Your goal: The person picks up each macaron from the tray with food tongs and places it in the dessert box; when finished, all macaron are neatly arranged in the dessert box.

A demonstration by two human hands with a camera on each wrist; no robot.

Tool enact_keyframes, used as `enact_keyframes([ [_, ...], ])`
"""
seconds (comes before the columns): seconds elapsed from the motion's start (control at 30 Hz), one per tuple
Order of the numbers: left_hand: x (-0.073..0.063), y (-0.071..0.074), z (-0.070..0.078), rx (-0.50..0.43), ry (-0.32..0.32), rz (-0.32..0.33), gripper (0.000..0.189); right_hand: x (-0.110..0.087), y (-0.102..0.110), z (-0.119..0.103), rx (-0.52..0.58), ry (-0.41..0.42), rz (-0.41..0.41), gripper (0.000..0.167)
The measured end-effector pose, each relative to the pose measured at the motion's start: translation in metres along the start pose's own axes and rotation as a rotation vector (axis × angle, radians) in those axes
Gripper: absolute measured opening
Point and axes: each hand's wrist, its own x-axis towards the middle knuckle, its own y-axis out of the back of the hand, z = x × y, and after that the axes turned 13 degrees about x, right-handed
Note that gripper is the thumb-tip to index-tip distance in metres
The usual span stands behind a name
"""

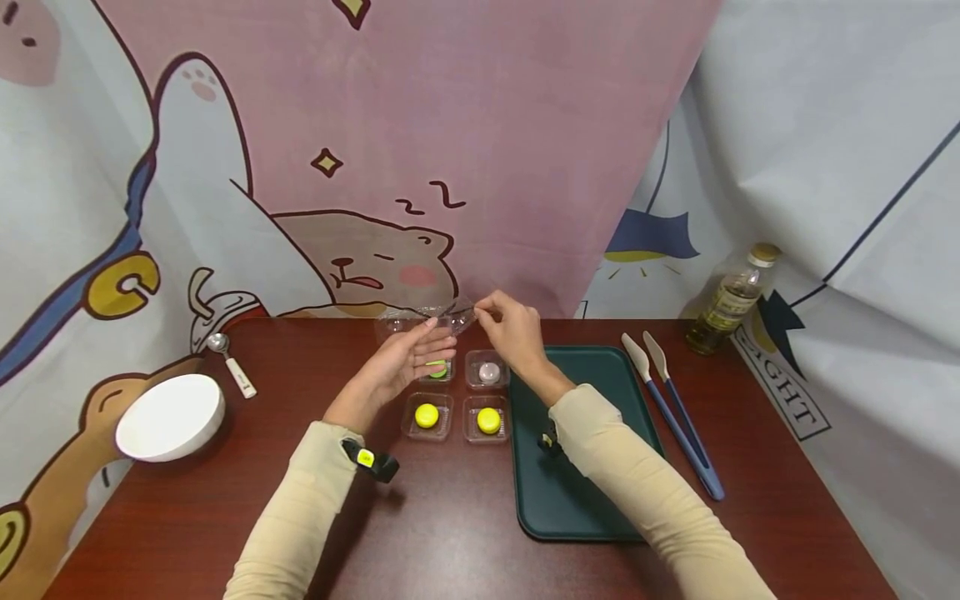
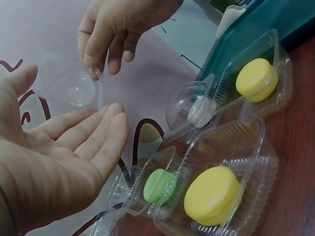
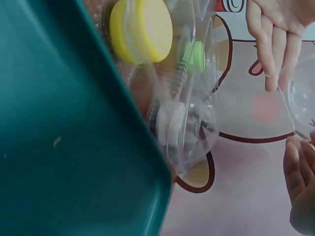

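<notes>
My right hand [image 1: 513, 329] pinches the edge of a thin clear plastic lid [image 2: 81, 88] at the back of the table. My left hand [image 1: 401, 358] faces it with straight fingers, fingertips right at the lid's edge in the right wrist view. Below my hands sit small clear plastic boxes, each with a macaron in it. The front two hold yellow macarons [image 1: 427, 416]. A green macaron [image 2: 160, 187] lies in the back left box, partly hidden by my left fingers in the head view. The back right box holds a whitish macaron [image 1: 489, 372].
A dark green tray [image 1: 551, 500] lies under my right forearm, beside the boxes. Blue-handled tongs [image 1: 682, 425] and an oil bottle [image 1: 723, 312] are to the right. To the left are a white bowl [image 1: 171, 417] and a scoop [image 1: 232, 365]. A printed cloth hangs behind the table.
</notes>
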Motion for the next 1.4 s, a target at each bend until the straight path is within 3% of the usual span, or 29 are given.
enact_keyframes([
  [0.13, -0.001, 0.003, 0.001, -0.003, -0.011, 0.034, 0.055, 0.000, 0.007, 0.003, 0.063, -0.001, -0.066, 0.011],
  [0.27, -0.002, 0.008, 0.001, 0.034, -0.049, 0.081, 0.058, 0.000, 0.014, 0.007, 0.141, -0.055, -0.182, 0.020],
  [0.4, -0.002, 0.013, -0.001, 0.155, -0.108, 0.102, 0.064, 0.000, 0.021, 0.012, 0.193, -0.090, -0.306, 0.033],
  [0.6, -0.008, 0.020, 0.001, 0.409, -0.169, 0.155, 0.070, -0.001, 0.026, 0.012, 0.233, -0.140, -0.457, 0.057],
  [0.77, -0.008, 0.023, 0.002, 0.656, -0.220, 0.165, 0.074, -0.001, 0.026, 0.010, 0.200, -0.136, -0.522, 0.068],
  [0.83, -0.009, 0.024, 0.001, 0.709, -0.240, 0.161, 0.074, -0.002, 0.026, 0.009, 0.175, -0.131, -0.544, 0.072],
  [1.17, -0.009, 0.026, -0.008, 0.772, -0.297, 0.136, 0.075, -0.009, 0.019, 0.008, 0.042, -0.062, -0.591, 0.081],
  [1.4, -0.010, 0.027, -0.014, 0.840, -0.257, 0.159, 0.076, -0.011, 0.013, 0.008, -0.101, -0.094, -0.622, 0.085],
])
